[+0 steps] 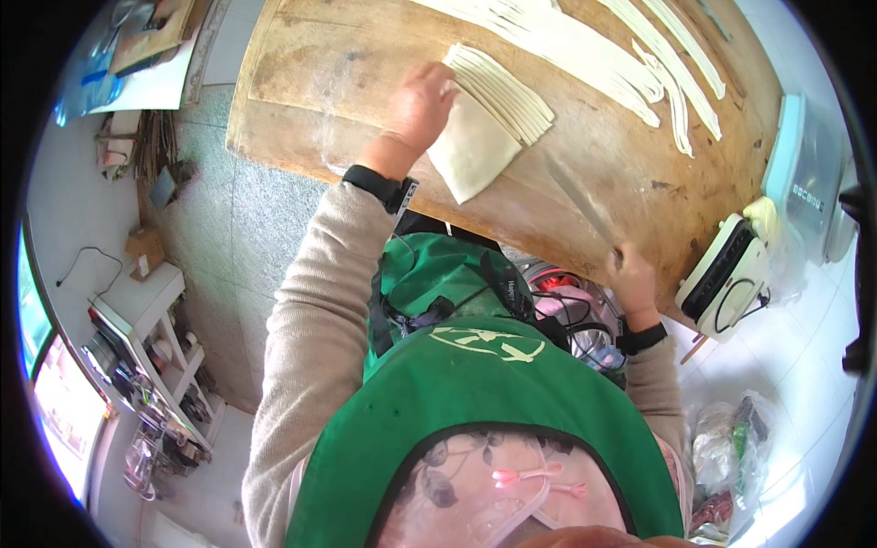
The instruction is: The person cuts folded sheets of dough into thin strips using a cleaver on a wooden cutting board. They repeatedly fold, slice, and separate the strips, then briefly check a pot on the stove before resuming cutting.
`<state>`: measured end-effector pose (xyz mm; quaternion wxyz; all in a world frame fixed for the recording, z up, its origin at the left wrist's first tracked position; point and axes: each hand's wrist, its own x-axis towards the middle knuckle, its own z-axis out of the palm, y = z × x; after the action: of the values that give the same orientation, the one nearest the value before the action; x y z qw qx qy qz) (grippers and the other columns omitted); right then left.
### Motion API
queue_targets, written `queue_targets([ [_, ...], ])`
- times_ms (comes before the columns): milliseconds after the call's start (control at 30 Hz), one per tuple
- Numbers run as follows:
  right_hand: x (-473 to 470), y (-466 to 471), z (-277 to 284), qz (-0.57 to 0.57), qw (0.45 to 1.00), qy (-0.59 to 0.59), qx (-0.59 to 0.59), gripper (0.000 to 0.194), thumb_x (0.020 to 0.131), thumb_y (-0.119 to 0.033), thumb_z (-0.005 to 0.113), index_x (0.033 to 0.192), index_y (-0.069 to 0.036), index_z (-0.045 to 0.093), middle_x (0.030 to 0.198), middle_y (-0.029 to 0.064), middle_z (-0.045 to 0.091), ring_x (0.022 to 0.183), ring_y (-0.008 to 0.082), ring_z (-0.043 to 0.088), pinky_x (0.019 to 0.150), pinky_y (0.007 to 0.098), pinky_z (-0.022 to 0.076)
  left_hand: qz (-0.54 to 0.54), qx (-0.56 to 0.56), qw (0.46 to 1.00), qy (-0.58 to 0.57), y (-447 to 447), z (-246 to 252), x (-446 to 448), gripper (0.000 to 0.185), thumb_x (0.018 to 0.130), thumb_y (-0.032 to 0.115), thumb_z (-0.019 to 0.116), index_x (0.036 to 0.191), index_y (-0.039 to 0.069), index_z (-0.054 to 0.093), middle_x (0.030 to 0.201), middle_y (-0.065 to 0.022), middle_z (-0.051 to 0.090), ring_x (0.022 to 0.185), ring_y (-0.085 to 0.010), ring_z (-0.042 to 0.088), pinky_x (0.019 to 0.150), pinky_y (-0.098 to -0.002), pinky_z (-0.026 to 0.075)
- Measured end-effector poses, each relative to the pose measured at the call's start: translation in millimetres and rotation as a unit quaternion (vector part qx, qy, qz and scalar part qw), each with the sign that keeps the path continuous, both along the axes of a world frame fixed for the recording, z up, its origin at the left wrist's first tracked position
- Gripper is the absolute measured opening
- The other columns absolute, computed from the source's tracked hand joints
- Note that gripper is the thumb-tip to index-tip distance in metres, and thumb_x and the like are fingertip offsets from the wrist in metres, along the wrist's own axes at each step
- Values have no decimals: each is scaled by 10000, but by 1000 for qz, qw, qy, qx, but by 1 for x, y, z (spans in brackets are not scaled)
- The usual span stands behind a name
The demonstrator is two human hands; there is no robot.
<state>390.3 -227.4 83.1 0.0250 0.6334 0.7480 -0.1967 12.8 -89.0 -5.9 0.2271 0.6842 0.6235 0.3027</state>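
Observation:
A folded sheet of pale dough [476,161] lies near the front edge of a wooden worktable [294,89]. Its far part is cut into narrow parallel strips [503,92], still side by side. My left hand [419,103] rests at the left edge of the dough, fingers bent down over it; whether they grip it is hidden. To the right, my right hand [634,279] is closed around the handle of a knife [581,197]. The long blade points up and left, its tip just right of the dough and apart from it.
Long dough strips [582,61] lie across the table's far side. A white appliance with a cord [723,277] and a clear plastic bin with a light-blue lid [788,147] stand at the right edge. Bags and cables [575,301] sit below the table front. White shelves [157,335] stand left.

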Motion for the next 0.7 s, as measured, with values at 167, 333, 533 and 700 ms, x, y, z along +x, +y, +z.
queue_targets([
  [167,61,-41,-25,-192,978,-57,62,358,769,-259,679,982,-27,509,883,175,592,800,342,600,671,403,477,46,-108,982,147,38,6,6,333,741,285,706,901,17,591,924,-134,590,881,-296,573,765,-366,469],
  [333,79,-54,-61,-256,963,-45,78,419,779,-273,667,1026,5,475,957,205,563,883,377,565,752,426,452,45,-208,967,139,52,18,12,249,779,263,661,908,59,601,975,-126,588,992,-306,542,843,-406,446],
  [533,77,-44,-50,-187,968,-81,145,371,782,-232,664,1015,7,502,915,188,556,863,355,550,776,416,445,8,-57,980,190,38,33,23,114,836,161,575,856,55,540,914,-121,589,887,-319,575,740,-424,477],
  [700,27,8,-31,-258,949,148,109,290,794,-209,653,958,0,539,924,182,571,851,299,577,751,376,459,24,22,995,92,18,48,37,91,840,139,568,858,56,536,839,-128,603,716,-327,601,645,-417,496],
])
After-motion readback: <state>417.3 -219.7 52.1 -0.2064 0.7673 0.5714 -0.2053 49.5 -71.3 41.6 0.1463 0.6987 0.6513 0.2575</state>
